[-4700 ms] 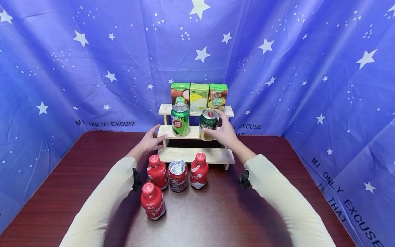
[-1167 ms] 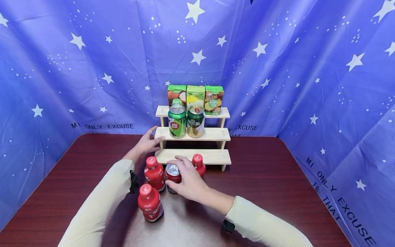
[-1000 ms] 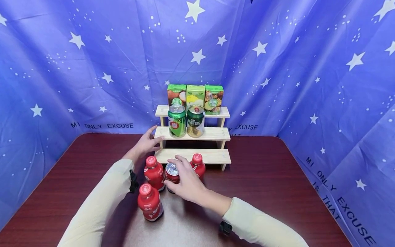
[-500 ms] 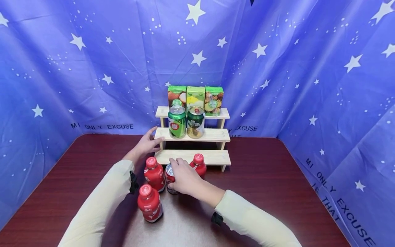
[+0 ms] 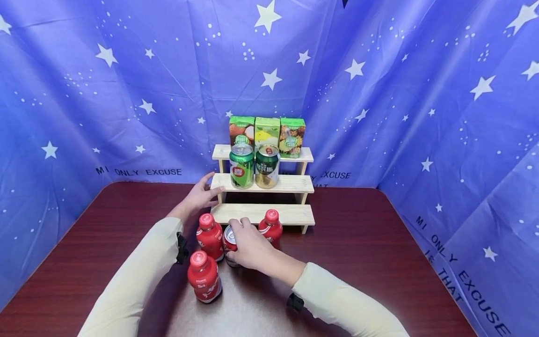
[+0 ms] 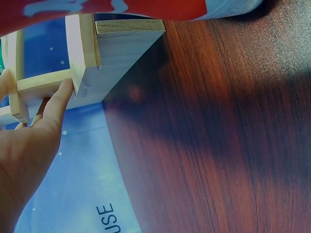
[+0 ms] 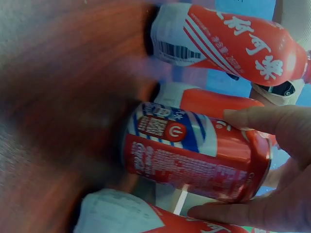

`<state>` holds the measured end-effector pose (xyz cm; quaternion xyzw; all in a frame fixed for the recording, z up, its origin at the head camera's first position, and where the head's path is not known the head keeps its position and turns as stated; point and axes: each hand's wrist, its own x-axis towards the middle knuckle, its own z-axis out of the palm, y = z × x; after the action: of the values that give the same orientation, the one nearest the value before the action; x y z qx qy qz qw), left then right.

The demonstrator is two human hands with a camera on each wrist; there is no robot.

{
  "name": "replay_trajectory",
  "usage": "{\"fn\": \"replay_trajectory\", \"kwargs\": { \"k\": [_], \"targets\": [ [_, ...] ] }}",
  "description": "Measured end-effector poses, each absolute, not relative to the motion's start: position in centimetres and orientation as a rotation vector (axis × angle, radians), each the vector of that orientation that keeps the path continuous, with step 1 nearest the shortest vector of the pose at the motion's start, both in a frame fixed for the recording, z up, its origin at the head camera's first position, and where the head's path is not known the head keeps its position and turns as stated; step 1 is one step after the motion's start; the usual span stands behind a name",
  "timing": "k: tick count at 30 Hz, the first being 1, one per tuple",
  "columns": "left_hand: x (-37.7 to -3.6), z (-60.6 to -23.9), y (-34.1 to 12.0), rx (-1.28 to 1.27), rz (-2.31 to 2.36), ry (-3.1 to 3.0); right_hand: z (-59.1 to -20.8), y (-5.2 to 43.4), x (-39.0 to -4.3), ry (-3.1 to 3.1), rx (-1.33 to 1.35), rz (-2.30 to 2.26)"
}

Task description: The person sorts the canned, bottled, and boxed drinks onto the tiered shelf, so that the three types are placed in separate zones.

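Observation:
My right hand (image 5: 252, 245) grips a red soda can (image 7: 189, 150), thumb on one side and fingers on the other near its top. The can stands among three red bottles: one at the left (image 5: 209, 238), one nearer the front (image 5: 205, 278), one at the right (image 5: 271, 227). My left hand (image 5: 198, 194) rests against the left end of a three-step wooden shelf (image 5: 290, 183). Its fingers are fairly straight and spread, touching the wood at the middle board, as the left wrist view shows. A green can (image 5: 242, 168) and a dark green and gold can (image 5: 267, 168) stand on the middle step.
Three juice cartons (image 5: 267, 131) line the shelf's top step. The lowest board (image 5: 290, 214) lies just behind the bottles. The dark red table (image 5: 358, 243) extends to both sides, and a blue star-patterned curtain (image 5: 168, 84) hangs behind it.
My right hand has left the green and gold can, which now stands beside the green one, and has taken hold of the red can, shifting it slightly left. My left hand stays at the shelf.

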<state>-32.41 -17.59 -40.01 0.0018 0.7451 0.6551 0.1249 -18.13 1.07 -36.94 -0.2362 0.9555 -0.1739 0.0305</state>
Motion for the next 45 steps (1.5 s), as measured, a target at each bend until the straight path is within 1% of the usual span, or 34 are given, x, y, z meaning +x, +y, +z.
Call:
{"fn": "replay_trajectory", "kwargs": {
  "k": [8,16,22,27,36,45],
  "targets": [
    [-32.5,-40.0,-17.5,-0.017,1.906,2.172,-38.7,1.7,-17.6,2.944,-0.705,-0.814],
    [-32.5,-39.9,-17.4,-0.027,1.910,2.166,-41.5,2.1,-16.8,2.919,-0.673,-1.272],
    [-32.6,-39.5,-17.3,-0.025,1.907,2.167,-42.9,2.1,-17.0,2.905,-0.671,-1.400],
    [-32.6,-39.6,-17.5,-0.024,1.913,2.168,-42.9,2.4,-16.7,2.865,-0.689,-1.418],
    [-32.5,-40.1,-17.4,0.047,1.945,2.137,-42.2,3.6,-15.1,2.865,-0.742,-1.404],
    [-32.5,-40.1,-17.5,-0.009,1.931,2.143,-40.9,5.0,-14.0,2.811,-0.739,-1.366]
  ]
}}
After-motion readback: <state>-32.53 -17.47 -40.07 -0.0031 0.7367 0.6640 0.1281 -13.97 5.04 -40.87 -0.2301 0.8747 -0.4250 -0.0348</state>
